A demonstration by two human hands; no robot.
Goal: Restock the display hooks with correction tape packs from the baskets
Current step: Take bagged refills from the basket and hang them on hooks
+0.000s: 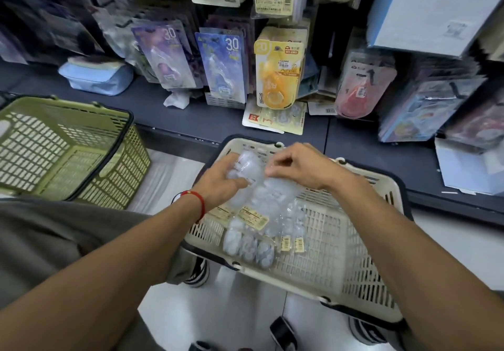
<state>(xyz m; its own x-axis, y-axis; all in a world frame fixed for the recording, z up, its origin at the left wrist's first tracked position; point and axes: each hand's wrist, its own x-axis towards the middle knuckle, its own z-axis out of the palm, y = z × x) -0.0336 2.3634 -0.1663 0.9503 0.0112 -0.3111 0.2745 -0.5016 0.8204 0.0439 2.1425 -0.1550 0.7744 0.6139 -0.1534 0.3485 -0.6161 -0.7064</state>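
Near field: striped dark-and-white shoe under cream basket edge, mostly hidden; second shoe at lower right cut off by basket corner.

Cream slatted plastic basket with dark rim on pale tiled floor; right half of its floor bare. Clear blister packs of correction tape with yellow label strips lying loose in left half; label print too small to read.

Left hand, thin red cord bracelet on wrist, fingers curled around clear blister pack held above the basket. Right hand pinching top edge of same pack with thumb and fingertips. Pack contents blurred; count of packs in grip not resolvable.

Olive-green slatted plastic basket at left, well apart from cream basket, nothing seen inside, left side cut off by frame edge. Open floor strip between the two baskets.

Dark grey shelf ledge beyond: pale blue fabric pouch, crumpled white paper, loose carded packs lying flat.

Display hooks, far: purple and blue carded packs marked "30"; yellow carded pack marked "20". Remaining text illegible. Upper rows blurred, cropped at top.
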